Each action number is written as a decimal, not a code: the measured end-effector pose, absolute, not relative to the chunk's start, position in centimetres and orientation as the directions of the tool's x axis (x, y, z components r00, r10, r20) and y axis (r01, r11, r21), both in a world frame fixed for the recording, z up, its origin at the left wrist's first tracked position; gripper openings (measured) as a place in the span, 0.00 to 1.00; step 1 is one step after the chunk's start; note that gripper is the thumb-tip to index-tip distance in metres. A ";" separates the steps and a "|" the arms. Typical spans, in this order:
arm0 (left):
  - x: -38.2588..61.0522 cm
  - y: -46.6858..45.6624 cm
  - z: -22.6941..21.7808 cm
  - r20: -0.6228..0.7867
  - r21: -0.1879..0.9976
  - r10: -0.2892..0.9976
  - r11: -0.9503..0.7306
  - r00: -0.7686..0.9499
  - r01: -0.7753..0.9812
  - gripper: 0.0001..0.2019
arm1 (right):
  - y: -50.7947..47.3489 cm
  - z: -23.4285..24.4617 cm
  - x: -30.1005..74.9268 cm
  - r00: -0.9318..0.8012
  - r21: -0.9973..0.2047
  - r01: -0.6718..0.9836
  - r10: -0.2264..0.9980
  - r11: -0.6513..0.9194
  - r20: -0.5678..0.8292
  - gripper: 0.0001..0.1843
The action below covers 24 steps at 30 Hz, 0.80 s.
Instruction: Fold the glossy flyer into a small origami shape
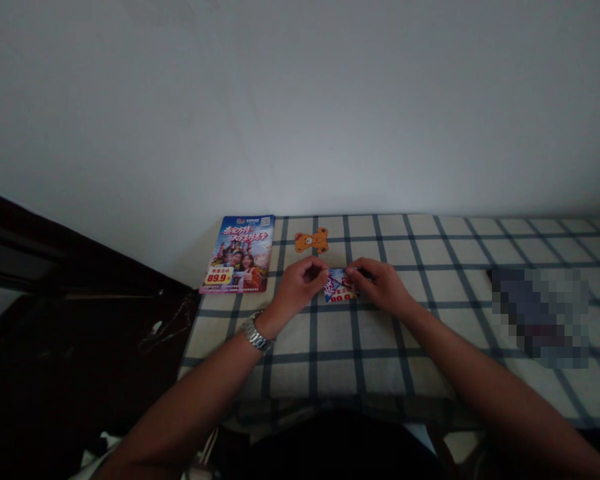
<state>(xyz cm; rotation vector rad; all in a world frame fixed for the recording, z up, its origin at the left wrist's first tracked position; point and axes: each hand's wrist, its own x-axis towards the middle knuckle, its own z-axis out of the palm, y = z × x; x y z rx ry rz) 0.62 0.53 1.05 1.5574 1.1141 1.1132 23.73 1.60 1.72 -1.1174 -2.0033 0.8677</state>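
Just above the checked tablecloth, a small folded flyer (pixel 341 285) with blue and red print is held between my two hands. My left hand (pixel 303 283), with a metal-banded watch (pixel 257 332) at its wrist, pinches the flyer's left upper corner. On the opposite side, my right hand (pixel 379 283) grips the right upper corner between thumb and fingers. Part of the flyer's right edge is hidden by the right fingers. Beyond the hands lies an orange bear-shaped cutout (pixel 311 241), touched by neither.
A stack of colourful flyers (pixel 237 257) lies at the table's far left corner. On the right rests a dark, pixelated object (pixel 535 313). The checked tablecloth (pixel 443 243) runs back to a pale wall (pixel 300 120). Dark furniture (pixel 80 267) stands left of the table.
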 end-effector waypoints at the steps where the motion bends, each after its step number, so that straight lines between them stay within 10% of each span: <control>1: 0.6 0.5 1.1 0.171 0.962 0.965 -0.208 0.200 0.177 0.11 | 1.6 1.7 23.7 -0.406 -0.796 0.440 0.883 0.416 0.237 0.18; 24: 0.8 0.4 1.2 0.173 0.967 0.952 -0.213 0.252 0.143 0.11 | 1.5 2.3 23.6 -0.447 -0.887 0.343 0.884 0.310 0.136 0.16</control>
